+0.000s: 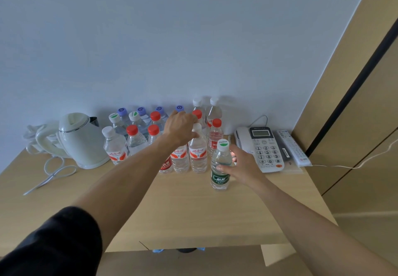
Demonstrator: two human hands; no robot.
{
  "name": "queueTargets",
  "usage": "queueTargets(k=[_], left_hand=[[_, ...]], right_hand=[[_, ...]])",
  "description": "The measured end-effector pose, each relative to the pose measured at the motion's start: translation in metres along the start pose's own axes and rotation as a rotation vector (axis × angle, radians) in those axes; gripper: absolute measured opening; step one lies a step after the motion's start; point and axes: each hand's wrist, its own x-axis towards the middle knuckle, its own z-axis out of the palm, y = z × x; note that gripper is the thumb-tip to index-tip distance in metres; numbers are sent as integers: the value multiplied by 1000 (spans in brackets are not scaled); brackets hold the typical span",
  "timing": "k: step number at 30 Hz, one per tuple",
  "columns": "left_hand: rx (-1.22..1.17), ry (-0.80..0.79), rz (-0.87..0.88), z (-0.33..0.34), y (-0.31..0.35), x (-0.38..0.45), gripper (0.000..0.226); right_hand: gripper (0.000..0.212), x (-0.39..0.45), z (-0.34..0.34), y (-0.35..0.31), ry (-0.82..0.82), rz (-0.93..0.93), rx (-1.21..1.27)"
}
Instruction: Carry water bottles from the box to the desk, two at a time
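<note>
Standing upright on the wooden desk [183, 215], the green-labelled water bottle [220, 166] is gripped around its middle by the right hand [241, 166]. The left hand [181, 126] curls over a white-capped bottle [197, 148] among the cluster beside the kettle [80, 140] and telephone [263, 148].

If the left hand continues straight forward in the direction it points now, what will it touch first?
Probably the red-capped bottle directly past the fingers of the left hand, which already rests on a white-capped bottle. Behind them stand two taller white-capped bottles, then the wall. Depth is hard to judge from this single view.
</note>
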Motion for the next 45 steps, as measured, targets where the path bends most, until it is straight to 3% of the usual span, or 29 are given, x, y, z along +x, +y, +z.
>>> queueTargets(k=[10, 15, 45], left_hand=[[-11, 22, 14, 1, -1, 0, 41], [-10, 2, 3, 2, 1, 0, 43], [-90, 0, -74, 5, 2, -1, 46]], right_hand=[[62, 30, -1, -4, 51, 11, -13], [46, 48, 1, -6, 91, 8, -64], [51, 65, 0, -7, 103, 29, 41]])
